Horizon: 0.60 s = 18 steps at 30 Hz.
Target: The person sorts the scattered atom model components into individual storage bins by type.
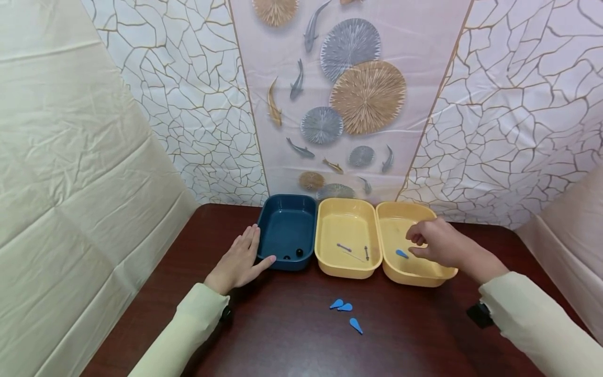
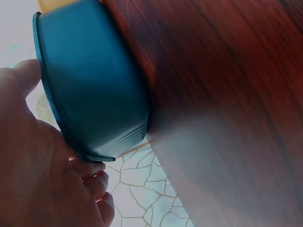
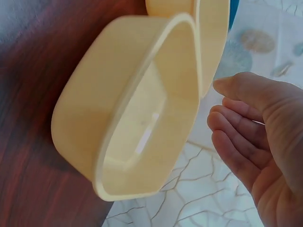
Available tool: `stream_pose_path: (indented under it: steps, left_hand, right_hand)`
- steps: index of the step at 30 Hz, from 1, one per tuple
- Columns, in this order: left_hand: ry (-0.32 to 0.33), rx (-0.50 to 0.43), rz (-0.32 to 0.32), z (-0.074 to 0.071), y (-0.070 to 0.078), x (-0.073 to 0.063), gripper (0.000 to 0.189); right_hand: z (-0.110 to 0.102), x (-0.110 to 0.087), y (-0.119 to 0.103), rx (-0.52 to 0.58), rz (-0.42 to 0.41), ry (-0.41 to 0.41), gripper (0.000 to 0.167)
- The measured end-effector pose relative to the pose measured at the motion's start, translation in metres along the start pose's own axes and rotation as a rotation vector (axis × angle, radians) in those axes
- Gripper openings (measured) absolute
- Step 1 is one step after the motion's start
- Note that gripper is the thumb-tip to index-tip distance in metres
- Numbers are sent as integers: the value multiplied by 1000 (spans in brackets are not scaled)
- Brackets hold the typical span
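My left hand [image 1: 240, 262] rests on the near left corner of a dark blue bin [image 1: 288, 220], its fingers straight along the side and its thumb on the front rim. Two small black balls [image 1: 299, 252] lie inside that bin. Over the right yellow bin [image 1: 414, 278] hovers my right hand [image 1: 438, 242], fingers loosely bent, thumb apart, nothing between them. Below its fingertips a blue teardrop-shaped piece [image 1: 402, 253] lies on that bin's floor. In the right wrist view the right hand [image 3: 251, 127] appears beside the yellow bin's rim [image 3: 128, 90].
Between the two outer bins stands another yellow bin [image 1: 348, 271], holding two small knobbed rods [image 1: 344, 247] and a thin pale stick [image 1: 353, 256]. Three more blue teardrop pieces [image 1: 356, 325] lie on the dark wooden table [image 1: 292, 335]. A patterned cloth [image 1: 292, 173] hangs behind the bins.
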<state>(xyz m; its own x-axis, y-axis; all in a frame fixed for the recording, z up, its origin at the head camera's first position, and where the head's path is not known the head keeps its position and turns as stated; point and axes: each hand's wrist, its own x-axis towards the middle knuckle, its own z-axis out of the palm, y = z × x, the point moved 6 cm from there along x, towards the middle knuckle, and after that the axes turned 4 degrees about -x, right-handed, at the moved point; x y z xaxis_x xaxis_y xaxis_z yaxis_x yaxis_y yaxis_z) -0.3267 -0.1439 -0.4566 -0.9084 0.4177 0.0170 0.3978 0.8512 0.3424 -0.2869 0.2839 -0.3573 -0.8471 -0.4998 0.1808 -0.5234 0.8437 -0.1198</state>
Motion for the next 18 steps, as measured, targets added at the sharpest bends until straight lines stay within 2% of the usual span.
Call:
stream_pose_path:
  steps: [7,13,18]
  left_hand:
    - [0,3,0,-1,1,0,97]
    - [8,13,3,-1,1,0,96]
    - [14,12,2,-1,1,0,96]
  right_hand:
    - [-1,-10,-26,45,-74,5,14]
    - [3,-16,-48,31,-152,32,16]
    - [11,-18,-67,63,-184,-5,15]
